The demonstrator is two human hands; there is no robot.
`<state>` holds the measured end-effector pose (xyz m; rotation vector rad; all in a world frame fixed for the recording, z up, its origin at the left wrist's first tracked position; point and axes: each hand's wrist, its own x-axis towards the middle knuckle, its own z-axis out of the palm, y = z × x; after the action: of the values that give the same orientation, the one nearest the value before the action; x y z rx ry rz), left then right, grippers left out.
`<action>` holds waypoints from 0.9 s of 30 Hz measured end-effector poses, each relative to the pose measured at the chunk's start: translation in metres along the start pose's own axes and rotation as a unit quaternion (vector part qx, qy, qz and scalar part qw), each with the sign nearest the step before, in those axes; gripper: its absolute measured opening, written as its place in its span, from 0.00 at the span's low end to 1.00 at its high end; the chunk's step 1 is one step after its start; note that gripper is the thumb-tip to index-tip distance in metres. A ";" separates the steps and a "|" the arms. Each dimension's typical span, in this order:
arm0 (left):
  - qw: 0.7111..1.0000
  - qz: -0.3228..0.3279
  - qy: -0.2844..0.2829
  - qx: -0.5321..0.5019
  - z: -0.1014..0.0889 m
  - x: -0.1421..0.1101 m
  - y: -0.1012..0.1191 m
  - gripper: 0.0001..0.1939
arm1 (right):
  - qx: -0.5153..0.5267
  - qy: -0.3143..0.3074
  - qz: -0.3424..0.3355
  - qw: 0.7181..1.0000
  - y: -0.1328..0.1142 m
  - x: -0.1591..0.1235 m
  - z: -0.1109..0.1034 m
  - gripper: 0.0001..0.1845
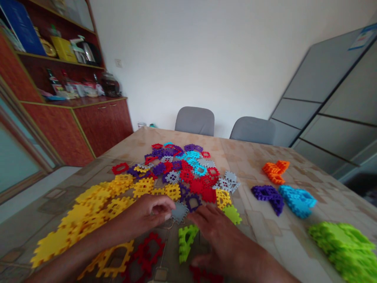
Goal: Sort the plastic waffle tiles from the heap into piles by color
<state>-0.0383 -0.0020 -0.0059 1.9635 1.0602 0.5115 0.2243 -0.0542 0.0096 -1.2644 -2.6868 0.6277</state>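
Observation:
Many interlocking plastic waffle blocks lie in a loose heap on the table, in red, purple, blue, grey and yellow. My left hand rests at the front of the heap with its fingers curled, its fingertips beside a grey square block. Whether it grips anything is hidden. My right hand lies palm down with fingers spread, close to a lime green block on its left. A purple block sits just above the gap between my hands, and a red block lies partly under my right hand.
Sorted stacks of orange, purple, blue and lime green blocks stand at the table's right. Yellow blocks spread to the left. Grey chairs stand beyond the far edge, and a wooden cabinet stands at the left.

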 end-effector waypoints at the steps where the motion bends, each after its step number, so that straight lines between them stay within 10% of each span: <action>1: 1.000 -0.001 0.000 0.001 0.000 0.000 0.000 0.13 | 0.000 0.001 0.012 1.000 -0.005 0.000 0.004 0.44; 15: 0.999 0.028 0.012 0.010 0.000 -0.002 -0.003 0.12 | -0.018 -0.016 0.130 0.991 -0.036 0.021 0.030 0.41; 27: 0.999 0.029 -0.004 0.030 0.001 -0.002 -0.001 0.13 | 0.023 0.015 -0.006 1.000 -0.020 0.024 0.030 0.31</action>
<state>-0.0391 -0.0042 -0.0072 2.0519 1.0263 0.5087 0.1863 -0.0571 -0.0117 -1.2365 -2.6387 0.6597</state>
